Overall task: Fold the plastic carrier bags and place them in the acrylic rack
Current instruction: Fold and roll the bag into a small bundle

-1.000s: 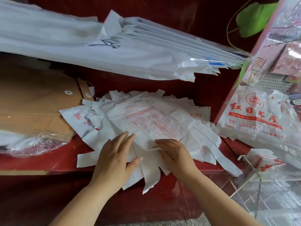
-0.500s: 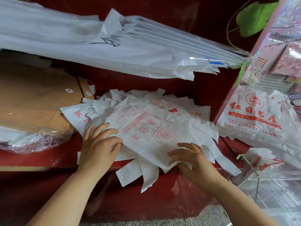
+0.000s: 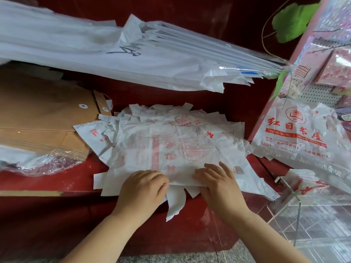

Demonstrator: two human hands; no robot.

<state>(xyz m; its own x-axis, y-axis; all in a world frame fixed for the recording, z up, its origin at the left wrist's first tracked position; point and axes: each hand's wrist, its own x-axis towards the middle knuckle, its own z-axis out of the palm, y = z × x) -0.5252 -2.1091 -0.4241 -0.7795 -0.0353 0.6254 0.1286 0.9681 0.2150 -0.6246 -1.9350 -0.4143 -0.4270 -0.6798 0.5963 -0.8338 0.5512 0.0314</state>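
Left hand (image 3: 142, 186) pinches near edge of top bag (image 3: 171, 149); right hand (image 3: 220, 185), fingers spread, presses it. The film looks limp and slippery.

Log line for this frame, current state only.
step: folding | left hand grips top bag at near edge | right hand rests on it | acrylic rack at right, untouched

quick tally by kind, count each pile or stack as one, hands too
carrier bag piles: 2 (middle pile, right pile)
folded bag stack: 1
brown envelope stack: 1
white wrapped bundle: 1
acrylic rack: 1
hands: 2 (left hand, right hand)
total: 8
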